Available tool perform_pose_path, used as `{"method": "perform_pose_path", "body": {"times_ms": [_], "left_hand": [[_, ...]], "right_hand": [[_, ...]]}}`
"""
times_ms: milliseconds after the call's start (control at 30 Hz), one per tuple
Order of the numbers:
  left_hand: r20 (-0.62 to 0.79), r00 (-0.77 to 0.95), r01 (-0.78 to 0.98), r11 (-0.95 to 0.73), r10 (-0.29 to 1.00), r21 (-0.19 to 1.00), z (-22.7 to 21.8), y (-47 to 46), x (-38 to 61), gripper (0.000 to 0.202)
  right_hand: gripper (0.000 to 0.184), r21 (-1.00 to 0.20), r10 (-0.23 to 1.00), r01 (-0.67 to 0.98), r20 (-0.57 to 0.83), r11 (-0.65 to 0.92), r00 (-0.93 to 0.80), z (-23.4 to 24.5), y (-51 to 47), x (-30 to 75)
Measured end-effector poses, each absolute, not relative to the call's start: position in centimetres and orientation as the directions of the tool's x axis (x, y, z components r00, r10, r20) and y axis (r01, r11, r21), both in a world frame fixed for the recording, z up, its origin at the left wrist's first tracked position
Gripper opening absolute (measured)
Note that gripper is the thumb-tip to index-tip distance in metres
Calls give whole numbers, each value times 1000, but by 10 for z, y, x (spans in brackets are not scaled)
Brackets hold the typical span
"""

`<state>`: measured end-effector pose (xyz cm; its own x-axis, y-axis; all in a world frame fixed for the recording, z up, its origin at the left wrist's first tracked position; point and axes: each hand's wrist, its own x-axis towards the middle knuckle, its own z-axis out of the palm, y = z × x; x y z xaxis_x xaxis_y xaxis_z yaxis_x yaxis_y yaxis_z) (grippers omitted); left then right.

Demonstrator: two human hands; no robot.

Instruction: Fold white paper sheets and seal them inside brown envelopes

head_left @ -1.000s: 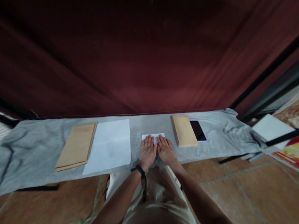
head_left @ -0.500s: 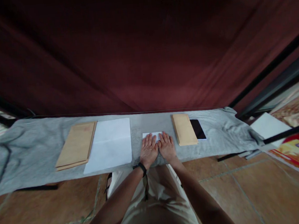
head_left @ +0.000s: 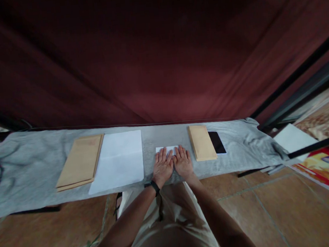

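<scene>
Both my hands lie flat, side by side, on a small folded white paper (head_left: 167,149) on a table under a grey cloth (head_left: 35,171). My left hand (head_left: 162,165), with a black wristband, covers the paper's left part, fingers stretched out. Beside it my right hand (head_left: 182,162) presses on the right part, fingers also flat. Only the paper's far edge shows beyond my fingertips.
A large white sheet (head_left: 118,160) and a stack of brown envelopes (head_left: 81,162) lie to the left. To the right sit another brown envelope stack (head_left: 203,147) and a dark phone (head_left: 216,142). A dark red curtain (head_left: 158,54) hangs behind. Papers (head_left: 292,139) and a colourful poster (head_left: 328,169) are on the floor at right.
Both hands slid a little further away over the folded paper, covering more of it. The view shifted slightly.
</scene>
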<state>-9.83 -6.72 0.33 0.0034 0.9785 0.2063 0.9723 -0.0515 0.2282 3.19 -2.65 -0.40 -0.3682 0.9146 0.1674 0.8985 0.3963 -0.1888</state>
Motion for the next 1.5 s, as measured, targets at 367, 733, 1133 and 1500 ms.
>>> {"method": "perform_pose_path", "body": {"times_ms": [367, 733, 1133, 1500], "left_hand": [[122, 41, 988, -59, 992, 141, 2, -66, -100, 56], [171, -5, 985, -24, 985, 169, 6, -67, -97, 55], [207, -8, 986, -27, 978, 166, 5, -67, -97, 55], [227, -2, 990, -30, 974, 141, -2, -67, -98, 55]], "right_hand": [[48, -217, 884, 863, 215, 457, -414, 4, -19, 19], [51, -178, 873, 875, 291, 451, -391, -9, -24, 37], [52, -188, 865, 880, 358, 435, -351, -16, -24, 39], [51, -184, 873, 893, 364, 410, -326, -16, -27, 38]]}}
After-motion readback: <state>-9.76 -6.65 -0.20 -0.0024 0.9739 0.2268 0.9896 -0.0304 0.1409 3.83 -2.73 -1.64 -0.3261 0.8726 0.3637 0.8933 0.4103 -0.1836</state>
